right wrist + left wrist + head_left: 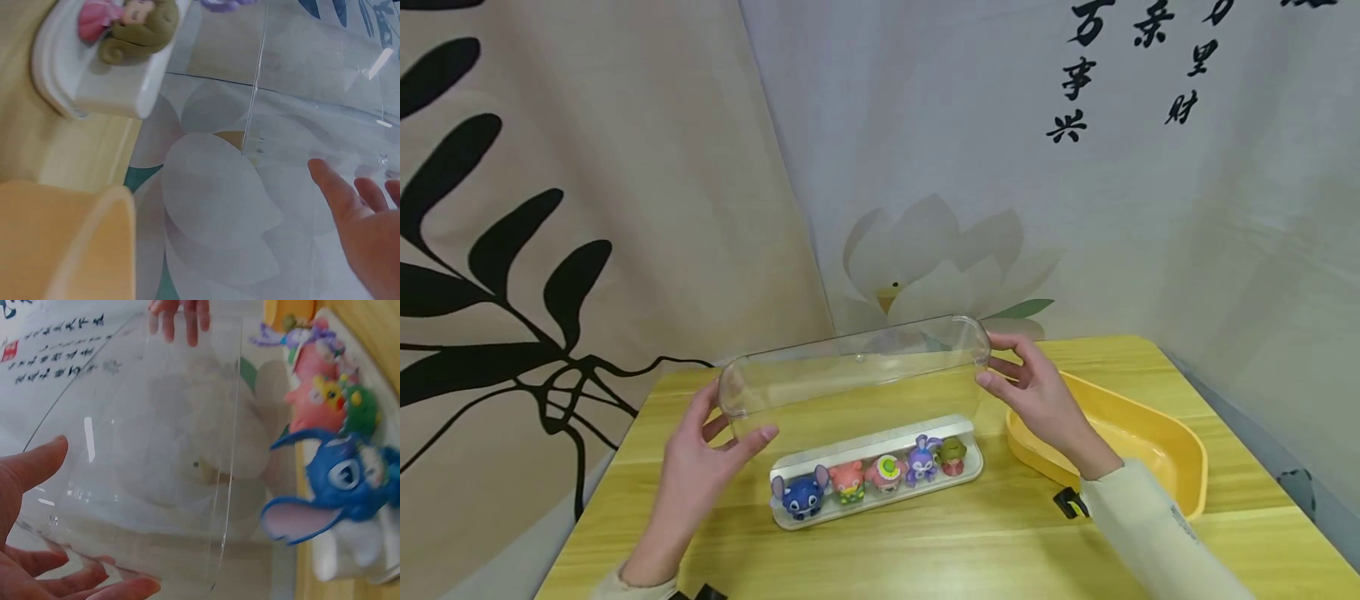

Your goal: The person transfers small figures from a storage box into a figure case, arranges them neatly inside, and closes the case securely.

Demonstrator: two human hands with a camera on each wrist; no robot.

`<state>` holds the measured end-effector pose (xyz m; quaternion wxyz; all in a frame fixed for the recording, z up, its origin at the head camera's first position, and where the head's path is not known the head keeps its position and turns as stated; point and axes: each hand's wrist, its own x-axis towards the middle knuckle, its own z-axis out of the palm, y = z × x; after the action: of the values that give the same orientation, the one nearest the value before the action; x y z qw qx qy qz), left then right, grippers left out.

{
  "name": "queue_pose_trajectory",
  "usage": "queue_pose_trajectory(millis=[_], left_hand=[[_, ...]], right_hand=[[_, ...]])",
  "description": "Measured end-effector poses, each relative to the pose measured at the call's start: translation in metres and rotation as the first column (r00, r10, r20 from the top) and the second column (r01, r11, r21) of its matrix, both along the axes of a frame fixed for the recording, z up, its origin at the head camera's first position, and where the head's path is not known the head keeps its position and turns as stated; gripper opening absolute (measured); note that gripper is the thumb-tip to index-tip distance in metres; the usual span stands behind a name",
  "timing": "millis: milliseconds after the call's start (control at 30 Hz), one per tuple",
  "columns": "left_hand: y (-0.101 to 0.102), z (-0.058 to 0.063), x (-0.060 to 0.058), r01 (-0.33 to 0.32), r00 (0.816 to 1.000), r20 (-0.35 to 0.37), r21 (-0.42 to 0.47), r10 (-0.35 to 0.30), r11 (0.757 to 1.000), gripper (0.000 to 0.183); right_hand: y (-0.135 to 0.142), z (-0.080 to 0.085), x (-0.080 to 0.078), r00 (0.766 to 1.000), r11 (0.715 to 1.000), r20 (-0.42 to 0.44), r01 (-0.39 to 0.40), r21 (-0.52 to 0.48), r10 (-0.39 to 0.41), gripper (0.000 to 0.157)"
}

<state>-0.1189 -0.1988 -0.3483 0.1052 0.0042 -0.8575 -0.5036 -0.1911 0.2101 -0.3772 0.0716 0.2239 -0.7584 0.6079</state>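
A long clear plastic cover [857, 358] is held up at a tilt between both hands. My left hand [700, 458] grips its left end, thumb apart from the fingers; my right hand [1037, 392] pinches the right end. Below and nearer stands a white display base [865, 447] with a row of small figurines: a big-eared blue one [803, 495], a pink-and-green one [848, 482], a pink one with a green-and-yellow top [887, 472], a purple rabbit [922, 461] and an olive-haired one [952, 454]. In the left wrist view, the right fingers [190, 325] show at the cover's far end.
To the right, a yellow plastic tray [1191, 467] rests on the wood-patterned table [970, 550], partly behind the right forearm. Curtains [940, 125] with printed leaves, a lotus and characters hang behind the table. Black straps [1070, 502] show at the wrists.
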Motion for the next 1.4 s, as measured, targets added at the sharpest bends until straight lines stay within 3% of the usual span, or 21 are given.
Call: queue_pose_trajectory(millis=[467, 767, 933, 1400], left_hand=[[0.011, -0.016, 0.017, -0.009, 0.987, 0.162, 0.069, -0.003, 0.998, 0.101], [0.011, -0.030, 0.020, 0.007, 0.990, 0.142, 0.077, -0.018, 0.997, 0.099], [0.011, -0.034, 0.023, 0.000, 0.985, 0.171, 0.083, -0.014, 0.997, 0.101], [0.012, -0.034, 0.026, -0.001, 0.979, 0.202, 0.064, -0.012, 0.998, 0.101]], right_hand=[[0.009, -0.016, 0.020, 0.998, 0.999, 0.059, 0.022, 0.030, -0.024, 0.047], [0.009, -0.031, 0.020, 0.993, 0.997, 0.111, 0.038, 0.070, -0.046, 0.048], [0.009, -0.035, 0.019, 0.991, 0.994, 0.122, 0.042, 0.102, -0.054, 0.049], [0.009, -0.038, 0.024, 0.992, 0.996, 0.116, 0.030, 0.089, -0.040, 0.047]])
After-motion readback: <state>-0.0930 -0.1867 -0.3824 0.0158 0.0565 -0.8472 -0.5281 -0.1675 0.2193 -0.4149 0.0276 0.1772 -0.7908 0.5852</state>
